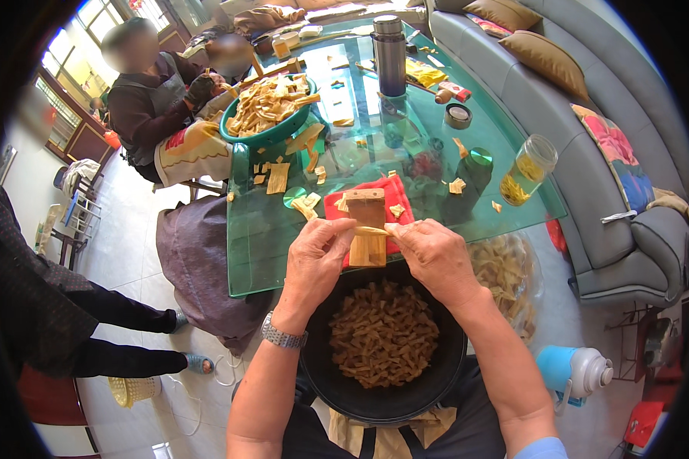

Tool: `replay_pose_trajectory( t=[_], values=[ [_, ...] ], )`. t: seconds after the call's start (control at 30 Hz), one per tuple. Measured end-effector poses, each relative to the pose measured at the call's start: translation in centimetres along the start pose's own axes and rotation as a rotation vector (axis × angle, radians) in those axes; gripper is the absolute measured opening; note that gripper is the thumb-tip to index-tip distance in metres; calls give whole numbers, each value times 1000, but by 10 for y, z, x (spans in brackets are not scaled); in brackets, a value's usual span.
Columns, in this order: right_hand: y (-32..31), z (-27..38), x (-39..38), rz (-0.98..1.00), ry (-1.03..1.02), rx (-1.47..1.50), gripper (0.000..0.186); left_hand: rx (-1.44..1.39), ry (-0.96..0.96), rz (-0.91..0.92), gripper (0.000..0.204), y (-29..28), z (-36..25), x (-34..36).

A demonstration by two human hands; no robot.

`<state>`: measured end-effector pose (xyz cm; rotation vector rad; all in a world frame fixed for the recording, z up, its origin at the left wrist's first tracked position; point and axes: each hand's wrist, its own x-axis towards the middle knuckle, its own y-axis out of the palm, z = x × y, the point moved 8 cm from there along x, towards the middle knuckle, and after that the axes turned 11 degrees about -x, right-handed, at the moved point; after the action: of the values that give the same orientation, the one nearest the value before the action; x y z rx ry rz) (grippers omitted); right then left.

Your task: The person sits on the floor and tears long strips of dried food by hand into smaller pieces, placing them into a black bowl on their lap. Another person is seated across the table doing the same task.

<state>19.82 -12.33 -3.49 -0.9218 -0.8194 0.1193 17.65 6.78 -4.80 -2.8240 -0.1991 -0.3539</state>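
Observation:
My left hand [319,251] and my right hand [434,252] pinch the two ends of a short, pale tan dried strip [371,231], with thumbs and fingertips closed. The strip is stretched level above a small wooden stand [368,252] with an upright brown block [367,200] at its far end. Under the stand a folded red cloth [395,191] lies at the near edge of the glass table [268,264]. Below my hands, a black round pan [318,375] rests on my lap, holding many small tan cut pieces [383,333].
A teal basket [264,138] heaped with tan strips stands at the far left, beside a seated person [149,99]. Another person stands at left. On the table are a steel thermos [390,61] and a glass jar [530,170]. A blue-and-white flask [570,371] stands right.

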Motion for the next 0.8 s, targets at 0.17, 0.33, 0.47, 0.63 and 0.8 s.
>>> replay_pose_trajectory(
  t=[0.17, 0.33, 0.47, 0.63, 0.8],
  values=[
    [26, -10, -6, 101, -2, -87, 12, 128, -16, -2, 12, 6, 24, -1],
    [36, -14, -19, 198, 10, -156, 6, 430, 50, -71, 12, -11, 25, -15],
    [17, -4, -20, 174, 2, 14, 7, 343, -49, 111, 26, 0, 6, -29],
    [-21, 43, -4, 91, -145, 260, 17, -471, -680, 238, 55, 22, 41, -63],
    [-37, 90, -14, 32, -357, 298, 26, -1405, -899, 226, 45, 79, 24, -94]
  ],
)
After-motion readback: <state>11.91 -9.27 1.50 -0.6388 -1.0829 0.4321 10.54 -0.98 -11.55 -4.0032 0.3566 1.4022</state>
